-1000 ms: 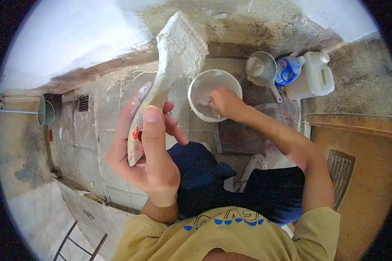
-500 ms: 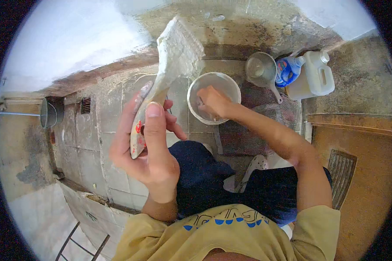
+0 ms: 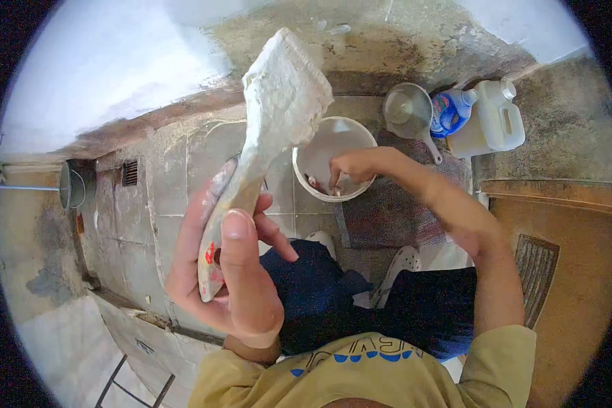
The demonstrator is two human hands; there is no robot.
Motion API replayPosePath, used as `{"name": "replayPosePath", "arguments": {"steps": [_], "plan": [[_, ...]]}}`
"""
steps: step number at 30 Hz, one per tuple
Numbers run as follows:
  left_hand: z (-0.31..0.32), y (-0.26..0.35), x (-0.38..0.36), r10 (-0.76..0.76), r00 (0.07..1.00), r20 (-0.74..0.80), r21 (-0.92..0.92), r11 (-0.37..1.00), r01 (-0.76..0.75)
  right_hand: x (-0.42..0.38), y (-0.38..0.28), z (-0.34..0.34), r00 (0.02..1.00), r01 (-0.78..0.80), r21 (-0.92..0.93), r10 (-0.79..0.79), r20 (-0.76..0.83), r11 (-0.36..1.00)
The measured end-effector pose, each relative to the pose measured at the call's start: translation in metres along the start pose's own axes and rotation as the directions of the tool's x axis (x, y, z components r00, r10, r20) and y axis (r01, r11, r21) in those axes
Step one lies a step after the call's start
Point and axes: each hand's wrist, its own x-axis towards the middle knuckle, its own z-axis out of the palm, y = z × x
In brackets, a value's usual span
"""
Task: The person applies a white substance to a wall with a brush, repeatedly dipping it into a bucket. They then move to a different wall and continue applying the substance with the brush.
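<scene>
My left hand [image 3: 234, 272] is closed around the handle of a paintbrush [image 3: 285, 92], raised with its bristle end up. White paint or plaster cakes the bristles, and red marks show on the handle near its hole. My right hand [image 3: 355, 166] reaches into a white bucket [image 3: 298, 166] on the floor. Its fingers are bent together and point down at the bucket's inside; what they hold, if anything, is too small to make out. Small dark and reddish bits lie in the bucket, left of the fingers.
A saucepan-like dipper [image 3: 406, 109], a blue bottle [image 3: 452, 112] and a pale jerrycan [image 3: 493, 122] stand by the wall at right. A worn mat [image 3: 394, 214] lies right of the bucket. A dark pail [image 3: 78, 183] is at far left. A brown door [image 3: 571, 272] is at right.
The paintbrush has turned slightly, showing more of its broad face, and the left hand sits a little lower. My right hand has shifted right inside the bucket, uncovering the small bits.
</scene>
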Motion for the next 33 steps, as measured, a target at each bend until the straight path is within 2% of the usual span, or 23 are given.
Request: {"name": "replayPosePath", "arguments": {"steps": [2,3,5,9,11,12,14,15,17,21,24,26,27,28,29,31,33], "plan": [[0.0,-0.003,0.0,0.028,0.998,-0.057,0.064,0.998,-0.024,0.012,0.002,0.0,0.993,0.101,-0.119,-0.093,0.069,0.988],[-0.001,-0.002,0.001,0.031,0.998,-0.057,0.06,0.998,-0.028,0.012,0.006,-0.001,0.994,0.098,-0.123,-0.09,0.067,0.987],[-0.004,-0.001,0.003,0.044,0.999,-0.028,0.06,0.997,-0.042,0.011,0.01,-0.002,0.976,0.207,-0.292,-0.216,0.002,0.934],[-0.004,0.0,0.001,-0.001,0.999,-0.041,0.048,0.999,0.003,0.002,0.015,-0.006,0.969,0.199,-0.241,-0.228,-0.097,0.95],[-0.004,-0.001,0.002,0.026,1.0,-0.012,0.039,0.999,-0.025,-0.001,0.015,-0.008,0.959,0.017,-0.289,-0.098,-0.267,0.957],[-0.003,-0.001,0.002,0.024,1.0,-0.012,0.039,0.999,-0.024,-0.008,0.005,-0.012,0.959,0.018,-0.288,-0.098,-0.266,0.957],[0.0,0.0,0.001,0.021,0.998,-0.054,0.054,0.998,-0.018,-0.021,-0.008,-0.016,0.932,-0.137,-0.232,0.045,-0.361,0.963],[-0.001,-0.001,0.002,0.018,0.998,-0.055,0.054,0.998,-0.015,-0.018,-0.004,-0.013,0.933,-0.137,-0.232,0.046,-0.358,0.963],[-0.003,-0.002,0.002,0.021,0.999,-0.027,0.021,1.0,-0.021,-0.011,0.003,-0.005,0.85,-0.154,-0.26,-0.007,-0.527,0.953],[0.001,0.0,0.002,-0.017,1.0,-0.025,0.041,0.999,0.018,-0.005,0.001,-0.001,0.816,-0.184,-0.26,0.0,-0.578,0.948],[0.004,0.0,0.003,0.019,0.999,-0.037,0.064,0.998,-0.017,0.001,-0.006,0.004,0.795,-0.207,-0.203,0.043,-0.605,0.957],[0.003,0.001,0.004,-0.07,0.997,-0.034,0.015,0.997,0.071,0.006,-0.013,0.002,0.802,-0.161,-0.326,-0.068,-0.593,0.932],[0.003,0.001,0.004,-0.068,0.997,-0.031,0.018,0.997,0.069,0.007,-0.019,0.002,0.8,-0.16,-0.324,-0.07,-0.596,0.932],[0.003,-0.001,0.004,-0.049,0.999,-0.022,0.007,0.999,0.049,0.008,-0.026,0.001,0.775,-0.172,-0.071,0.09,-0.626,0.983],[0.002,-0.002,0.004,-0.029,0.999,-0.014,-0.003,1.0,0.029,0.007,-0.032,-0.001,0.75,-0.171,0.185,0.25,-0.612,0.968],[0.003,-0.002,0.004,-0.024,0.999,-0.025,-0.005,1.0,0.024,0.027,-0.01,0.009,0.724,-0.186,0.125,0.222,-0.653,0.975],[0.003,-0.003,0.005,-0.017,0.999,-0.033,-0.013,1.0,0.016,0.024,-0.015,0.005,0.694,-0.208,0.062,0.192,-0.694,0.976]]}}
